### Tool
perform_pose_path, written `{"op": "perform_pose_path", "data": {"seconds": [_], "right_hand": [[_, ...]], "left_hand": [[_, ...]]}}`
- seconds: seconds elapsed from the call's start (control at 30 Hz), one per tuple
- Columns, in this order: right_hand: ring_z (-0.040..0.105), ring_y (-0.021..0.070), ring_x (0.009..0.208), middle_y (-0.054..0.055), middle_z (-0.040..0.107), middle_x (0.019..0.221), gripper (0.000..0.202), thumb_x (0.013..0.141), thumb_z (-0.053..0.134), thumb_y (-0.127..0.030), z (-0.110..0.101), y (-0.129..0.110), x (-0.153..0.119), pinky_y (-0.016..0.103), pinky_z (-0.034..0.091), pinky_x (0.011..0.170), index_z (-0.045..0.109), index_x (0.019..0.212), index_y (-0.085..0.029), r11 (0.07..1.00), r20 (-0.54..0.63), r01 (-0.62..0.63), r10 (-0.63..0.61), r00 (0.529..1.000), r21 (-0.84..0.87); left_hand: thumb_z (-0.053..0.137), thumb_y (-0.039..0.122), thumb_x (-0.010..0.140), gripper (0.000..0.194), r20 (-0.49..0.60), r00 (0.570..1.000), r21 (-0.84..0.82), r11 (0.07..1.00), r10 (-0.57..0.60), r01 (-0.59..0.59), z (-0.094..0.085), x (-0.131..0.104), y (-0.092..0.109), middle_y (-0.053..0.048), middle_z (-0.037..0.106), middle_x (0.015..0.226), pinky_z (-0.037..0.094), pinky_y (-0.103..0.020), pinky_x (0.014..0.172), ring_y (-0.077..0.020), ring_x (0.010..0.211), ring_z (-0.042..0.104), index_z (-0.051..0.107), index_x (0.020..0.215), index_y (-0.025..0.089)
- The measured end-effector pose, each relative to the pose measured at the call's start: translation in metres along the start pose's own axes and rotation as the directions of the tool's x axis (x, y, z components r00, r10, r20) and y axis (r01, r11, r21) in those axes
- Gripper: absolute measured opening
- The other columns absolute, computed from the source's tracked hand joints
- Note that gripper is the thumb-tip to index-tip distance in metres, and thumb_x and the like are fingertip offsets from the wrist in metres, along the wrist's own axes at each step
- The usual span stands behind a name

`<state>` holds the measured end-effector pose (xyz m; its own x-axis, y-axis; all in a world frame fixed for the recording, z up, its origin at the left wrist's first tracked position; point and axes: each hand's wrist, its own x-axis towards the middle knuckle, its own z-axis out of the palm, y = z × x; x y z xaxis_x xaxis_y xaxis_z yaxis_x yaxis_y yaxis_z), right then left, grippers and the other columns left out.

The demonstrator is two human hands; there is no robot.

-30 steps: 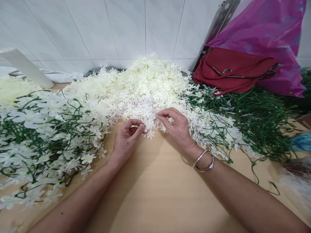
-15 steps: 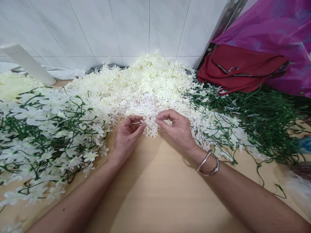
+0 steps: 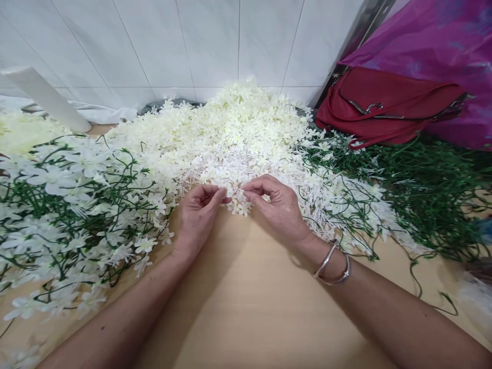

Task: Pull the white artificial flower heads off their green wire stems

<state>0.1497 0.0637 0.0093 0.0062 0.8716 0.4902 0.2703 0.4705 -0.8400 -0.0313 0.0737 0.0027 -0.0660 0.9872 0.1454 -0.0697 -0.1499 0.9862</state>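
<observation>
My left hand [image 3: 198, 212] is closed in a pinch at the front edge of a large heap of white artificial flowers [image 3: 246, 123]. Between its thumb and fingertips is something small and pale that blends with the blossoms behind. My right hand [image 3: 279, 207], with two silver bangles [image 3: 333, 264] at the wrist, pinches thumb to forefinger just opposite. What those fingertips hold is too small to make out. The fingertips of both hands are a short way apart, with loose white blossoms [image 3: 239, 207] showing between and below them.
Flowers on green stems [image 3: 73, 210] spread over the left of the wooden table [image 3: 238, 302]. Bare green stems [image 3: 430, 189] are piled at right. Behind them lie a red handbag [image 3: 388, 105] and a purple plastic bag [image 3: 434, 46]. A white roll [image 3: 49, 100] leans back left, near the tiled wall [image 3: 211, 41].
My left thumb has shifted up against the fingertips, tightening its pinch. My right hand has edged slightly left. The whole view has shifted a little.
</observation>
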Motion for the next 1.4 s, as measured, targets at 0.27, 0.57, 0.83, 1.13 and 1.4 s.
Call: {"op": "perform_pose_path", "data": {"seconds": [0.27,0.57,0.83,1.13,1.4], "right_hand": [[0.06,0.0156,0.073,-0.001,0.065,0.078,0.009,0.083,0.077,-0.023,0.011,-0.01,-0.009,0.031,0.052,0.071,0.069,0.087,-0.023,0.967,0.018,-0.197,0.196,0.98,0.159],[0.056,0.0114,0.062,-0.006,0.059,0.071,0.024,0.075,0.078,-0.023,0.015,-0.007,-0.009,0.026,0.046,0.061,0.058,0.088,-0.023,0.912,-0.007,-0.33,0.342,0.94,0.243],[0.061,0.0119,0.06,-0.009,0.064,0.064,0.034,0.072,0.077,-0.025,0.017,-0.017,-0.013,0.028,0.046,0.062,0.059,0.1,-0.022,0.773,0.015,-0.498,0.536,0.844,0.393],[0.06,0.0094,0.056,-0.011,0.064,0.059,0.037,0.068,0.082,-0.023,0.019,-0.017,-0.011,0.027,0.048,0.067,0.061,0.099,-0.02,0.682,0.064,-0.503,0.56,0.826,0.531],[0.058,0.009,0.054,-0.012,0.063,0.056,0.042,0.066,0.084,-0.022,0.017,-0.019,-0.006,0.028,0.047,0.066,0.063,0.102,-0.019,0.644,0.082,-0.543,0.601,0.795,0.539]], "left_hand": [[0.082,0.037,0.082,0.023,0.043,0.997,0.081,0.994,0.069,-0.072,0.002,-0.005,-0.002,-0.004,0.08,0.082,0.062,-0.027,0.073,-0.0185,0.077,0.077,0.077,0.089,0.016],[0.081,0.027,0.082,0.01,0.077,0.985,0.263,0.95,0.153,-0.168,0.01,-0.017,0.008,-0.002,0.081,0.08,0.06,-0.022,0.065,-0.0159,0.07,0.075,0.08,0.088,0.018],[0.077,0.021,0.087,0.003,0.121,0.953,0.351,0.886,0.279,-0.304,0.009,-0.021,0.009,0.0,0.082,0.082,0.06,-0.018,0.068,-0.0129,0.072,0.077,0.079,0.089,0.019],[0.077,0.026,0.089,0.008,0.125,0.966,0.304,0.918,0.228,-0.256,0.01,-0.021,0.006,-0.001,0.081,0.085,0.061,-0.019,0.07,-0.0132,0.074,0.076,0.077,0.09,0.018],[0.079,0.032,0.087,0.018,0.13,0.977,0.186,0.963,0.17,-0.193,0.009,-0.016,-0.002,-0.004,0.08,0.089,0.061,-0.024,0.076,-0.0154,0.081,0.075,0.075,0.095,0.016]]}}
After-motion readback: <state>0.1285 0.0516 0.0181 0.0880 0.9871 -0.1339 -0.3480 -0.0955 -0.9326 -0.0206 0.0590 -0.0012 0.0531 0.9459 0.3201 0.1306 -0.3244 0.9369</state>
